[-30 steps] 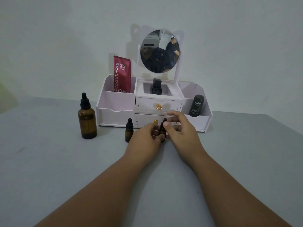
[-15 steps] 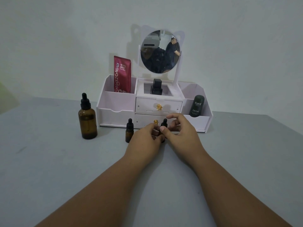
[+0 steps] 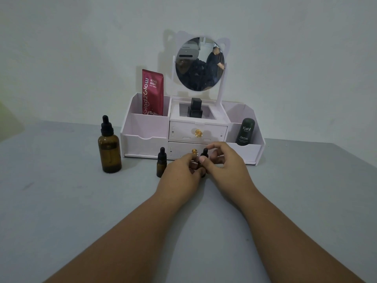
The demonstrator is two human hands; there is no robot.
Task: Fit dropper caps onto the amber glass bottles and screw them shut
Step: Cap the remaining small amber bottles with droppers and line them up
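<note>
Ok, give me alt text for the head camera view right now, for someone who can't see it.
Two bare hands meet over a small amber bottle on a grey table: the left hand grips its body, the right hand pinches its black dropper cap. A capped small bottle and a large one stand left, before a white organiser with a mirror.

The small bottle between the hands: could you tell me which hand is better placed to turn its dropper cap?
Probably the right hand: its fingertips sit at the dropper cap, while the left hand wraps the small bottle's body lower down, steadying it.
</note>
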